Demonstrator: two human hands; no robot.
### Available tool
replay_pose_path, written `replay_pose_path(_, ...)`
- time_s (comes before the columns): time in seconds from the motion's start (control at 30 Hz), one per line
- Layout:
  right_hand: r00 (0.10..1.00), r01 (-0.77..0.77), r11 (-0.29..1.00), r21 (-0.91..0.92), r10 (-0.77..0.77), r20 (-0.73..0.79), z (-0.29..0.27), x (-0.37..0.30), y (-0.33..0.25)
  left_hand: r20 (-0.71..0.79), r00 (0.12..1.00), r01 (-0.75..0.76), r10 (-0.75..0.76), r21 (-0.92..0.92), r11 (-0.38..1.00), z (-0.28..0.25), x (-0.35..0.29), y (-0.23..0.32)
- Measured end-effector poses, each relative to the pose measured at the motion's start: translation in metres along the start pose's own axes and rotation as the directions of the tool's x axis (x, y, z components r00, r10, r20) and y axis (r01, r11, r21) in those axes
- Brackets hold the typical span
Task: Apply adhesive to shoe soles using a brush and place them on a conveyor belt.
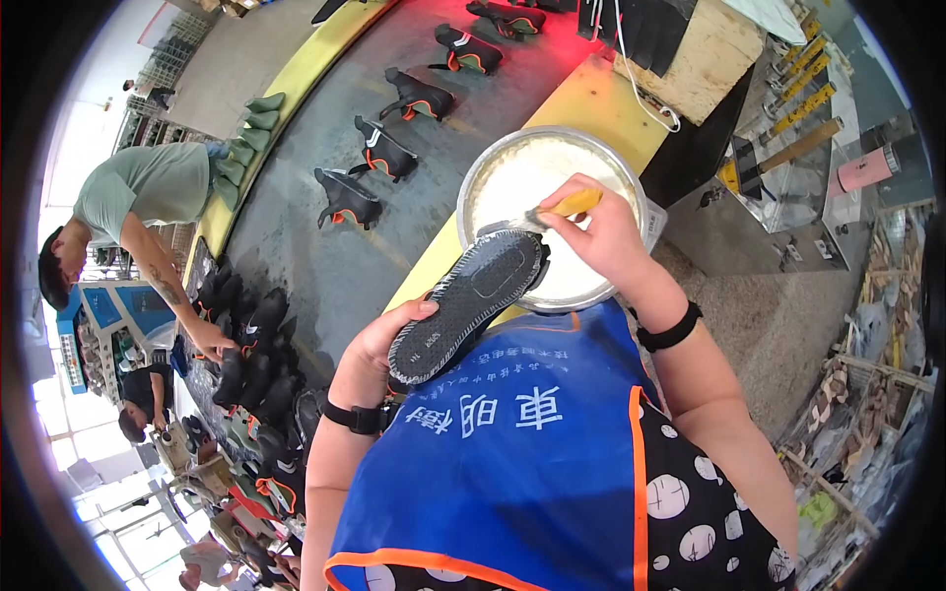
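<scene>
My left hand [391,333] grips a black shoe upper [463,300], thumb on its edge. The upper's underside faces up, with pale stitching running round the rim. My right hand [606,234] is closed on a brush [574,203] with a yellow handle. The brush's bristles are at the toe end of the upper, seemingly touching it. Under both hands stands a round metal basin [469,187] holding a creamy white substance. The toe end of the upper and the brush are over this basin.
Beyond the yellow ledge [434,271], black shoe uppers [384,153] with orange trim stand spaced along a grey belt [296,227]. A co-worker [158,202] reaches into a heap of dark shoes [261,364] at left. At right are a wooden board [695,69] and metal equipment [788,212].
</scene>
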State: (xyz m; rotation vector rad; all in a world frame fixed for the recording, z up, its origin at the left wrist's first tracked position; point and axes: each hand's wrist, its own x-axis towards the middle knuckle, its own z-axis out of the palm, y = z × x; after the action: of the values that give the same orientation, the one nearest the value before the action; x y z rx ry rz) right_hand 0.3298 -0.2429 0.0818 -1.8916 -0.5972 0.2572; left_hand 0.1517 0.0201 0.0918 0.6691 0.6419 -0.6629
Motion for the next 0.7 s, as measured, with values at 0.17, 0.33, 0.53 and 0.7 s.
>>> replay_pose_path(0.17,0.972,0.191,0.971,0.141,-0.167,-0.164,0.014,-0.006,-0.003,0.093,0.992,-0.085,0.080,0.055,0.995,-0.002,-0.001,-0.005)
replay_pose_path(0.33,0.984,0.052,0.997,-0.060,-0.061,-0.165,0.019,-0.012,-0.010,0.074,0.972,-0.234,0.224,0.200,0.951,-0.001,0.002,-0.008)
replay_pose_path(0.53,0.934,0.175,0.979,0.105,-0.131,-0.332,0.030,-0.018,-0.014,0.003,0.945,-0.312,0.328,0.309,0.898,-0.005,0.000,-0.012)
replay_pose_path(0.7,0.938,0.167,0.986,0.029,-0.150,-0.312,0.041,-0.028,-0.020,-0.005,0.910,-0.387,0.414,0.343,0.856,0.000,-0.002,-0.015)
